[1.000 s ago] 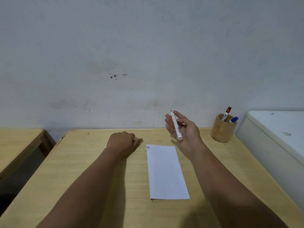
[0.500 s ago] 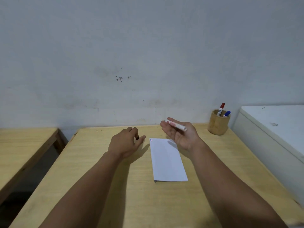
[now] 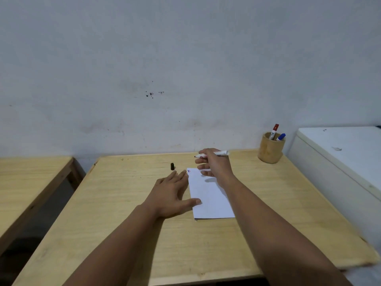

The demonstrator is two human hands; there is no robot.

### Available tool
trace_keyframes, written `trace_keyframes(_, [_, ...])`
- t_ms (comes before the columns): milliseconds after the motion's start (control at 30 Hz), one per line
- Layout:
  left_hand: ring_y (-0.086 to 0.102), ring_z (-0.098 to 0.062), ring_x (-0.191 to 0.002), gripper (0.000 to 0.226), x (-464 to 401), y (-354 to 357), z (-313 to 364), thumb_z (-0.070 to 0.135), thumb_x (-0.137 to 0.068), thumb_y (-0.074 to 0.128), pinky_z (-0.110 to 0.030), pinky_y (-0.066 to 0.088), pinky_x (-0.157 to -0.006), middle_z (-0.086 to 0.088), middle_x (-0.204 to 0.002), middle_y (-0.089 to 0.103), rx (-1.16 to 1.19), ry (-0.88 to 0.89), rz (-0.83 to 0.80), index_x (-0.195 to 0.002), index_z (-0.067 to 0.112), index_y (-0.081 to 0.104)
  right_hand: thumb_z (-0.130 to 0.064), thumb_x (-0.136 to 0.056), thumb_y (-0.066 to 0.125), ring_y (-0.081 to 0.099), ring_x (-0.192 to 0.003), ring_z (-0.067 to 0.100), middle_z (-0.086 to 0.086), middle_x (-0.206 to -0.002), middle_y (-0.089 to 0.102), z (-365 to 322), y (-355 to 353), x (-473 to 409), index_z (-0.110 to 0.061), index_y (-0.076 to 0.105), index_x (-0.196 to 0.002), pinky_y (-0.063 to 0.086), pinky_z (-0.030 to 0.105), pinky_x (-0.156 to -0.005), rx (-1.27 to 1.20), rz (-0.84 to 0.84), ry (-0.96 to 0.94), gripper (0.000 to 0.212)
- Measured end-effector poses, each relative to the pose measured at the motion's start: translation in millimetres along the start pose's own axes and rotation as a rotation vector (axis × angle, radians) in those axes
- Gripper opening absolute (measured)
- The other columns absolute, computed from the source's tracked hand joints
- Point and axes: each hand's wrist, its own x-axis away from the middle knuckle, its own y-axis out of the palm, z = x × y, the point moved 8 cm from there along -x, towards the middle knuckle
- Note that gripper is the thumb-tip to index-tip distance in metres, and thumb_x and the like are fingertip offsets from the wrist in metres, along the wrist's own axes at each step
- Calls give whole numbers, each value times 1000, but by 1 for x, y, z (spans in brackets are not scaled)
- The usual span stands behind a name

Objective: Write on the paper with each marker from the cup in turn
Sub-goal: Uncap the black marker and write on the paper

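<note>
A white sheet of paper [image 3: 210, 199] lies on the wooden table [image 3: 123, 213], with small red and blue marks at its top left corner. My right hand [image 3: 214, 165] hovers over the paper's far end, holding an uncapped white marker [image 3: 221, 153] with its black tip pointing left. My left hand [image 3: 172, 193] rests flat on the table, fingers spread, thumb touching the paper's left edge. The marker's black cap [image 3: 172, 166] lies on the table just beyond my left fingertips. A wooden cup [image 3: 270, 150] at the back right holds a red-capped marker [image 3: 274, 131] and a blue-capped marker [image 3: 281, 137].
A white chest-like cabinet [image 3: 342, 153] stands against the table's right side. A second wooden table [image 3: 26, 178] sits to the left across a gap. A pale wall rises directly behind the table.
My left hand has let go of the black cap, which now lies on the table, and has flattened beside the paper. My right hand turned palm down with the marker, tip pointing left.
</note>
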Motion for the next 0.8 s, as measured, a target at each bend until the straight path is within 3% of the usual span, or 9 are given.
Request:
trace_keyframes(133, [29, -14, -153, 94, -2, -6, -4, 87, -81, 45, -45, 29, -119, 16, -168, 27, -48, 43, 46, -161, 46, 17, -49, -99, 71, 64, -57, 18, 6, -73, 74, 11, 6, -9, -10, 76, -93, 50, 26, -51, 128, 56, -82, 40])
trace_keyframes(267, [47, -15, -136, 90, -2, -8, -4, 87, -78, 48, -41, 38, -109, 10, -149, 53, -118, 94, 56, -149, 32, 48, -39, -101, 70, 61, -56, 21, 9, -73, 71, 22, 14, -16, -8, 75, -90, 46, 25, -47, 97, 52, -113, 33])
trace_keyframes(333, [45, -14, -136, 92, -1, -7, -5, 88, -77, 49, -40, 37, -109, 9, -147, 55, -128, 88, 55, -146, 28, 51, -33, -98, 72, 62, -58, 21, 9, -74, 73, 24, 18, -18, -9, 76, -86, 49, 26, -49, 131, 46, -143, 27])
trace_keyframes(400, [45, -15, -134, 91, 0, -8, -4, 86, -77, 51, -39, 35, -109, 7, -145, 56, -118, 88, 65, -147, 29, 50, -39, -94, 76, 61, -57, 21, 10, -68, 70, 28, 20, -18, -8, 73, -82, 49, 29, -51, 198, 57, -168, 33])
trace_keyframes(500, [36, -16, -145, 93, 3, -9, -2, 81, -81, 55, -38, 28, -114, 7, -155, 48, -92, 84, 57, -156, 29, 40, -57, -93, 73, 64, -54, 15, 12, -70, 74, 37, 18, -17, -12, 67, -80, 52, 31, -55, 343, 109, -195, 47])
trace_keyframes(633, [13, -14, -159, 103, 6, 2, -9, 85, -82, 47, -40, 13, -126, 8, -171, 22, -87, 40, 19, -163, 26, 23, -38, -101, 71, 64, -50, 13, 11, -70, 76, 39, 15, -15, -10, 70, -90, 49, 24, -49, 274, 96, -206, 30])
trace_keyframes(800, [2, -10, -160, 114, 11, 10, -16, 96, -76, 34, -50, 3, -129, 5, -173, 10, -114, -29, -4, -164, 25, 20, -31, -98, 74, 68, -52, 15, 8, -67, 77, 43, 14, -17, -10, 67, -77, 54, 27, -55, 305, 100, -187, 30])
